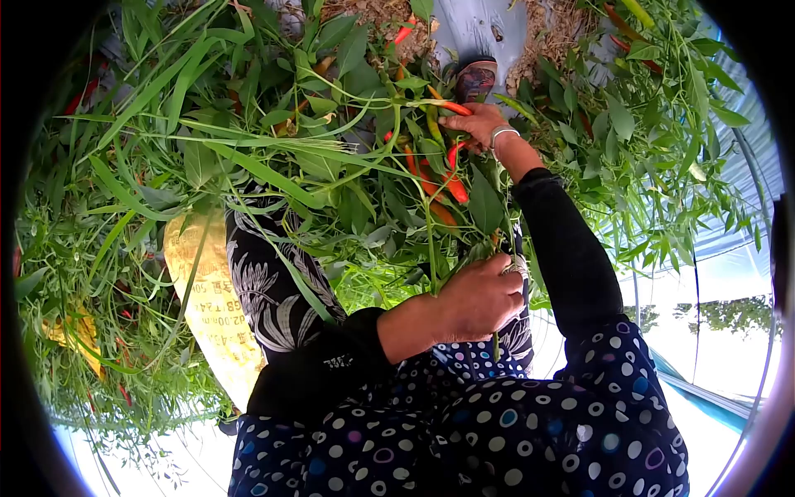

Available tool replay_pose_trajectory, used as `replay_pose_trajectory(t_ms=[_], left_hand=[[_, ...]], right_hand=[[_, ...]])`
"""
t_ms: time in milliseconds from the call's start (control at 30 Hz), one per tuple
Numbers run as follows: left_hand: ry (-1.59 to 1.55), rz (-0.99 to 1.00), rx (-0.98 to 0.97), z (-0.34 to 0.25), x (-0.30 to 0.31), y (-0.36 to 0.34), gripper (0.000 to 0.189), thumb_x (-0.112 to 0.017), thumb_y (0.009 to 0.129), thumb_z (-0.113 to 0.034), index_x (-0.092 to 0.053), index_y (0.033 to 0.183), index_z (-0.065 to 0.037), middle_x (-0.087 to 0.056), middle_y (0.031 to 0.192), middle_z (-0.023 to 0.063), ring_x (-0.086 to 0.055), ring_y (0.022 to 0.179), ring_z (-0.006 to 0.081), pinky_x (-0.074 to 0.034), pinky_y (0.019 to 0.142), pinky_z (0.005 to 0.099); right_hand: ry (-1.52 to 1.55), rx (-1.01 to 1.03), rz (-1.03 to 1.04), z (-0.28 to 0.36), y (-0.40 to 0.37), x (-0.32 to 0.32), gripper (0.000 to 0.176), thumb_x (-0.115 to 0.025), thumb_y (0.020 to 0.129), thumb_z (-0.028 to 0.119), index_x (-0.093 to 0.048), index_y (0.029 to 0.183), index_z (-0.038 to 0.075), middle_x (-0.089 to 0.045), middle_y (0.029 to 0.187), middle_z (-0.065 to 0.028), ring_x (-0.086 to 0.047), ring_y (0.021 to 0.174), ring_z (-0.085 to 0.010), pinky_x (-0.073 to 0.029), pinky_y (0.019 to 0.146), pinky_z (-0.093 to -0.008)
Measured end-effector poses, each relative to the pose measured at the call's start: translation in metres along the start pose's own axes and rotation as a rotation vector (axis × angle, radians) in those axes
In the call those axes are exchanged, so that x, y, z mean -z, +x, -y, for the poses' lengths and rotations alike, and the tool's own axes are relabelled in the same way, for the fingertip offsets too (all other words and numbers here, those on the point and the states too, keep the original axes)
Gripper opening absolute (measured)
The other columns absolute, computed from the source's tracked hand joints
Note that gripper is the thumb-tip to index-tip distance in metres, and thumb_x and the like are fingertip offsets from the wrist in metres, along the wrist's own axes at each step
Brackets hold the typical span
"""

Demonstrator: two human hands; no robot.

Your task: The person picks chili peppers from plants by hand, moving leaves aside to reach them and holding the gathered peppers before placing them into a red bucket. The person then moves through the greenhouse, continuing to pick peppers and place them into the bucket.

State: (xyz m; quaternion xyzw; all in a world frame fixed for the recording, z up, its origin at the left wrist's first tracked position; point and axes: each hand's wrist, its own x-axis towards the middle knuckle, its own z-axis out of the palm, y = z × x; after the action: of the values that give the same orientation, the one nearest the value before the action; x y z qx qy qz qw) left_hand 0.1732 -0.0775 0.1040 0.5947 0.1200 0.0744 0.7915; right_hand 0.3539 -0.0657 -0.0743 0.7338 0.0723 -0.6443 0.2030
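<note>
My right hand (476, 126), with a bracelet at the wrist, reaches into the pepper plants; its fingers are closed at a red pepper (455, 108). Just below it hang more peppers, among them a bright red one (456, 189) and an orange-red one (443, 214). Nearer my body, my left hand (484, 296) is closed in a fist around a green plant stem (496, 346), which shows under the fist. A broad green leaf (486, 201) hangs between the two hands.
Leafy pepper plants and long grass blades (186, 83) fill the left and top. A yellow printed sack (203, 290) lies beside my patterned trouser leg (277, 273). My shoe (476, 79) stands on grey ground sheeting (472, 25). Blue sheeting (745, 182) and thin poles are at right.
</note>
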Motion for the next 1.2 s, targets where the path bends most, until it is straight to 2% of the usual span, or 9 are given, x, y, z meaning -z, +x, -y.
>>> replay_pose_trajectory(t_ms=[100, 267, 400, 433, 500, 733, 933, 1067, 1200], left_hand=[[0.003, 0.008, -0.011, 0.0, 0.001, 0.0, 0.016, -0.065, 0.065, -0.012, -0.062, 0.079, -0.006, -0.051, 0.089, 0.0034, -0.044, 0.103, 0.0287, -0.046, 0.081, 0.0355], [-0.014, 0.009, -0.041, 0.002, 0.001, 0.0, 0.018, -0.066, 0.065, -0.012, -0.061, 0.081, -0.005, -0.051, 0.089, 0.0037, -0.044, 0.103, 0.0285, -0.045, 0.082, 0.0352], [-0.03, 0.144, -0.06, 0.005, 0.011, 0.003, 0.022, -0.067, 0.064, -0.015, -0.06, 0.083, -0.007, -0.051, 0.091, 0.0033, -0.044, 0.102, 0.0262, -0.044, 0.084, 0.0344], [-0.032, 0.142, -0.058, 0.001, 0.008, 0.002, 0.022, -0.067, 0.064, -0.015, -0.06, 0.083, -0.007, -0.051, 0.091, 0.0033, -0.044, 0.102, 0.0262, -0.044, 0.084, 0.0344], [-0.062, 0.194, 0.02, -0.007, 0.002, -0.002, 0.025, -0.069, 0.061, -0.018, -0.059, 0.082, -0.01, -0.051, 0.091, 0.0031, -0.044, 0.101, 0.0246, -0.043, 0.086, 0.0339], [-0.019, 0.118, 0.028, 0.007, 0.01, 0.004, 0.022, -0.069, 0.06, -0.016, -0.058, 0.078, -0.009, -0.053, 0.085, 0.0018, -0.048, 0.094, 0.0226, -0.04, 0.086, 0.0321], [0.053, 0.334, 0.017, 0.014, 0.001, 0.006, 0.01, -0.062, 0.065, -0.014, -0.059, 0.073, -0.008, -0.056, 0.08, 0.0026, -0.05, 0.085, 0.0176, -0.036, 0.082, 0.0306], [0.21, 0.345, 0.059, 0.017, -0.011, 0.003, 0.009, -0.057, 0.066, -0.013, -0.061, 0.073, -0.007, -0.057, 0.077, 0.0038, -0.052, 0.085, 0.0179, -0.036, 0.082, 0.032], [0.195, 0.394, 0.204, 0.007, -0.009, 0.003, 0.017, -0.056, 0.067, -0.011, -0.062, 0.08, -0.003, -0.06, 0.085, 0.0092, -0.053, 0.095, 0.0214, -0.044, 0.079, 0.0354]], right_hand=[[0.061, -0.004, -0.162, 0.004, 0.001, -0.005, 0.046, -0.068, 0.071, 0.027, -0.057, 0.107, 0.001, -0.054, 0.065, -0.0077, -0.049, 0.044, -0.0183, -0.039, 0.042, -0.0355], [0.215, 0.091, -0.38, -0.036, 0.043, 0.011, 0.044, -0.064, 0.068, 0.027, -0.062, 0.105, 0.002, -0.063, 0.096, -0.016, -0.06, 0.09, -0.0241, -0.043, 0.082, -0.03], [0.4, 0.095, -0.525, -0.045, 0.058, 0.035, 0.044, -0.064, 0.069, 0.028, -0.061, 0.099, -0.003, -0.064, 0.088, -0.0134, -0.06, 0.081, -0.0244, -0.044, 0.077, -0.031], [0.586, 0.003, -0.534, -0.038, 0.053, 0.046, 0.021, -0.059, 0.076, 0.022, -0.059, 0.088, 0.005, -0.056, 0.072, -0.0057, -0.049, 0.057, -0.0174, -0.039, 0.051, -0.0319], [0.726, -0.063, -0.479, -0.03, 0.045, 0.071, 0.017, -0.053, 0.081, 0.023, -0.055, 0.087, 0.007, -0.056, 0.071, -0.0068, -0.049, 0.054, -0.02, -0.037, 0.045, -0.0345], [1.016, 0.351, -0.124, -0.015, -0.009, 0.095, 0.026, -0.048, 0.084, 0.019, -0.048, 0.104, 0.002, -0.059, 0.084, -0.01, -0.055, 0.068, -0.0216, -0.045, 0.056, -0.0349], [0.728, 0.435, 0.269, -0.007, -0.104, 0.064, 0.043, -0.052, 0.068, 0.011, -0.045, 0.108, 0.0, -0.054, 0.082, -0.0084, -0.056, 0.071, -0.0177, -0.05, 0.066, -0.03], [0.052, 0.464, 0.171, -0.013, -0.141, 0.0, 0.019, -0.066, 0.064, 0.011, -0.048, 0.066, 0.005, -0.046, 0.064, 0.0025, -0.042, 0.059, -0.0078, -0.035, 0.052, -0.0242], [-0.412, 0.641, -0.061, -0.023, -0.143, -0.053, 0.022, -0.066, 0.06, 0.01, -0.051, 0.074, 0.002, -0.052, 0.072, -0.0142, -0.054, 0.069, -0.0296, -0.045, 0.062, -0.0376]])
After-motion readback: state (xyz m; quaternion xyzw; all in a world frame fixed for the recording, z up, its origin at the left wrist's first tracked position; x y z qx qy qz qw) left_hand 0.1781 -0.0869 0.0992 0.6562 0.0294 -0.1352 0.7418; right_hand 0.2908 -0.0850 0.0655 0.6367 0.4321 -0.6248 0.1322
